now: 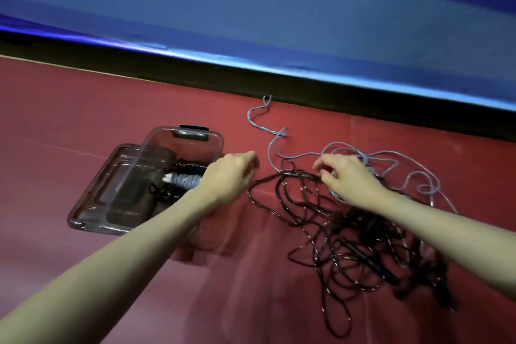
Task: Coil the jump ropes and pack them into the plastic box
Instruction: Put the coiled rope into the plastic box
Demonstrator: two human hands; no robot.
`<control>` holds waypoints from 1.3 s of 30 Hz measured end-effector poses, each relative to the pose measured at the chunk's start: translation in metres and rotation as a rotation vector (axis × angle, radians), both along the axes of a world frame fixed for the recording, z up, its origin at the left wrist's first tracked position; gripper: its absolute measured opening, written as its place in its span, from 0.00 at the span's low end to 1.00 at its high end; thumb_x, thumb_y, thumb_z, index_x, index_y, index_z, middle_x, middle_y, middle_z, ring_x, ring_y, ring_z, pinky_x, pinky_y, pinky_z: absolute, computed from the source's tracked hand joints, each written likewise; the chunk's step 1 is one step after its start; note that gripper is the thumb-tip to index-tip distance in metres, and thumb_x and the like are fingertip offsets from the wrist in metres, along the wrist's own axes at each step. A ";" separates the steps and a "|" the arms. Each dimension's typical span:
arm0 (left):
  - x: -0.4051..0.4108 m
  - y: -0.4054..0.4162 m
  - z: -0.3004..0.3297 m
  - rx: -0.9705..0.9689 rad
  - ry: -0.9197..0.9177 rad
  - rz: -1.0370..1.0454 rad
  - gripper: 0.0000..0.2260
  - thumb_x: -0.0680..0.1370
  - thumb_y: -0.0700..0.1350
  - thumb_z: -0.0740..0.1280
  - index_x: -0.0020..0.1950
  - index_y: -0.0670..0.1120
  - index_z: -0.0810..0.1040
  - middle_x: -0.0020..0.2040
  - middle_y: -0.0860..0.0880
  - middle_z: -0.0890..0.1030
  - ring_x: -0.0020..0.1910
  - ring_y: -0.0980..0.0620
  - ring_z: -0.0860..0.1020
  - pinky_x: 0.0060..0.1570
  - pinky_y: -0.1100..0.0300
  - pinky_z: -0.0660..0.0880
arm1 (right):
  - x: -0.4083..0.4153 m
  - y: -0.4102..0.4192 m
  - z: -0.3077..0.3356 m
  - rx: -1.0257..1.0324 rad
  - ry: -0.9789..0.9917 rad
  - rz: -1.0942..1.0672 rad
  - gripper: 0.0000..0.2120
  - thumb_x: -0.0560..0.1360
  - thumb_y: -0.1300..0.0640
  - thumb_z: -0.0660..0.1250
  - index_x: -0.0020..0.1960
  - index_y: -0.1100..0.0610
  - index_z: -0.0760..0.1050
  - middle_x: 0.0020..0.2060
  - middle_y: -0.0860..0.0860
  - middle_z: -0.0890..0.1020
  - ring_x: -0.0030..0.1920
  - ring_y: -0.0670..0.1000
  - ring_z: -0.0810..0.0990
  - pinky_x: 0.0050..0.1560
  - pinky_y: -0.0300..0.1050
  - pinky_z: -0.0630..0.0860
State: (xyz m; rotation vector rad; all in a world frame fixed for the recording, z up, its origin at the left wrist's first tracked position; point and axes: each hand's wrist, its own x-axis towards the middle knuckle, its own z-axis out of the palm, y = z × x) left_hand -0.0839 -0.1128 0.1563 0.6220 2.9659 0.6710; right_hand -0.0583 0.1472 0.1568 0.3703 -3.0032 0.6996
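While my left hand (pixel 229 176) hovers at the box's 3 o'clock edge, its fingers are loosely curled and, as far as I can tell, hold nothing; the frame is blurred there. My right hand (pixel 350 176) reaches into the tangle, fingers bent down over a strand where the black rope (pixel 329 220) meets the grey rope (pixel 275 148), but I cannot tell whether they pinch it or only touch it.

I keep the clear plastic box (pixel 181 148) at 9 o'clock from the tangle, close enough that a finished bundle needs only a short carry. Its lid (pixel 111 190) lies flat just beside it at 8 o'clock, out of the way of the opening. Inside already sit a grey wound bundle (pixel 184 179) and dark coils (pixel 184 166) beside it, so I judge part of the job is done.

Both loose ropes sprawl on the red floor mat (pixel 83 120), the grey one trailing off toward 12 o'clock and the black one heaped toward 5 o'clock. They overlap, so I expect pulling one free could drag the other; finding an end or handle first seems wise.
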 end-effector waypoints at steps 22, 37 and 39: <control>0.076 0.133 -0.081 -0.011 -0.469 0.109 0.15 0.78 0.50 0.65 0.60 0.42 0.75 0.59 0.42 0.78 0.59 0.41 0.75 0.58 0.53 0.71 | 0.142 0.157 -0.033 -0.083 -0.217 -0.462 0.09 0.74 0.64 0.62 0.48 0.54 0.79 0.33 0.43 0.75 0.38 0.51 0.77 0.44 0.48 0.75; 0.053 0.155 -0.065 0.358 -0.488 0.123 0.08 0.82 0.42 0.61 0.43 0.45 0.71 0.32 0.51 0.71 0.37 0.50 0.68 0.37 0.58 0.64 | 0.131 0.126 -0.053 -0.304 -0.226 -0.535 0.09 0.74 0.67 0.62 0.47 0.57 0.79 0.36 0.59 0.82 0.35 0.57 0.79 0.40 0.48 0.76; 0.042 0.157 -0.034 0.335 -0.392 0.077 0.09 0.81 0.45 0.61 0.44 0.42 0.72 0.36 0.47 0.75 0.38 0.48 0.70 0.38 0.57 0.64 | 0.135 0.123 -0.039 -0.290 -0.220 -0.498 0.10 0.74 0.68 0.61 0.47 0.57 0.79 0.35 0.58 0.81 0.30 0.52 0.76 0.37 0.45 0.74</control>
